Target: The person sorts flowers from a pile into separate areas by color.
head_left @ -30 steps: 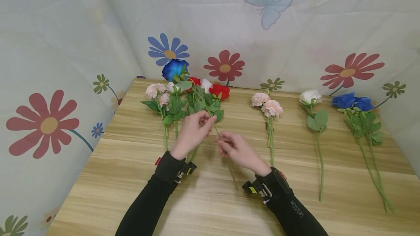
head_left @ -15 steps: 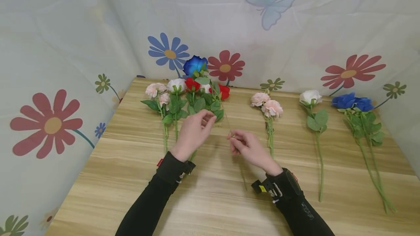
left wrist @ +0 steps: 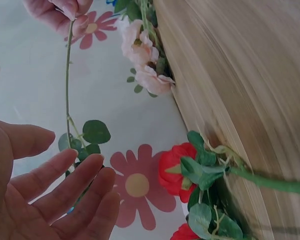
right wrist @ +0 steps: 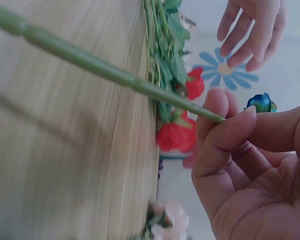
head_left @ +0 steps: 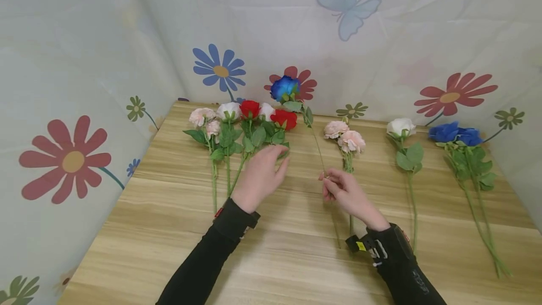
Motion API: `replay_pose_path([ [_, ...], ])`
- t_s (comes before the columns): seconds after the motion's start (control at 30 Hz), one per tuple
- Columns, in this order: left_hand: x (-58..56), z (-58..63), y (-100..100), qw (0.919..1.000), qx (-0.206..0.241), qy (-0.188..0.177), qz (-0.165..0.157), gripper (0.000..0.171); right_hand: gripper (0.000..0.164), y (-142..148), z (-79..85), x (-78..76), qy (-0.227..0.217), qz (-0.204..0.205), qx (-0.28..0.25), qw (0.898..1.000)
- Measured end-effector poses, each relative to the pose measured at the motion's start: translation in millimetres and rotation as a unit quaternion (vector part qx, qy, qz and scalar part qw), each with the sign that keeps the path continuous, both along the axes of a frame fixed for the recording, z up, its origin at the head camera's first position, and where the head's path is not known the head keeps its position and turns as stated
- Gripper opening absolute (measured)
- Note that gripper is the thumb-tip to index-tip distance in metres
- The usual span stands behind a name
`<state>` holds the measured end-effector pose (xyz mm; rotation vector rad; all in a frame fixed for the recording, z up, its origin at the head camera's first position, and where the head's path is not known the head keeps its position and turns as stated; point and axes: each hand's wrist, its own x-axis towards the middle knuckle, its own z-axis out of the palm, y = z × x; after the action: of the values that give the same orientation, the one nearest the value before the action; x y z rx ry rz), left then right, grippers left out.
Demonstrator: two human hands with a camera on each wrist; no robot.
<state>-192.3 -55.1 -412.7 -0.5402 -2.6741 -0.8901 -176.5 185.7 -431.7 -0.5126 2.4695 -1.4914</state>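
Observation:
A blue rose (head_left: 285,89) on a long green stem is held up in front of the backdrop. My right hand (head_left: 345,192) pinches its stem between thumb and fingers, and the lower stem slants down over the table. My left hand (head_left: 261,173) hovers apart from that stem, empty, with its fingers loosely spread as the left wrist view shows. It is nearest to the flowers lying at the left: red roses (head_left: 284,119), a white rose (head_left: 228,111) and pale pink flowers (head_left: 202,116). In the right wrist view the pinched stem (right wrist: 100,67) crosses the picture.
Pink flowers (head_left: 351,140) lie just beyond my right hand. Further right on the wooden table (head_left: 271,267) are a single white rose (head_left: 401,127) and blue roses (head_left: 455,132) with crossed stems. A patterned cloth backdrop (head_left: 271,22) rises behind the table's far edge.
My right hand has carried the blue rose to the right, away from the left group. My left hand, earlier at the stem, has come off it and moved slightly right.

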Motion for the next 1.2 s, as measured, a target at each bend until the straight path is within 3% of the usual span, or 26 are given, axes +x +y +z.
replay_pose_path([
  [0.2,1.6,-1.4,15.6,0.9993,-0.033,0.011,-0.017,0.031,0.027,25.2,3.4,3.8,-0.004,-0.022,0.014,1.000],
  [0.43,5.9,-7.4,36.0,0.9966,-0.064,-0.008,-0.051,0.033,0.028,55.6,4.9,11.3,0.020,-0.051,0.050,0.997],
  [0.83,8.9,-6.1,58.8,0.9926,-0.093,-0.013,-0.077,0.035,0.029,132.9,3.1,25.3,0.076,-0.124,0.147,0.978],
  [1.0,10.2,-3.1,68.3,0.9908,-0.105,-0.012,-0.084,0.035,0.031,170.5,8.4,27.8,0.073,-0.146,0.175,0.971],
  [1.2,11.8,-5.0,78.2,0.9884,-0.114,-0.007,-0.100,0.035,0.040,205.3,8.8,27.6,0.033,-0.166,0.201,0.965],
])
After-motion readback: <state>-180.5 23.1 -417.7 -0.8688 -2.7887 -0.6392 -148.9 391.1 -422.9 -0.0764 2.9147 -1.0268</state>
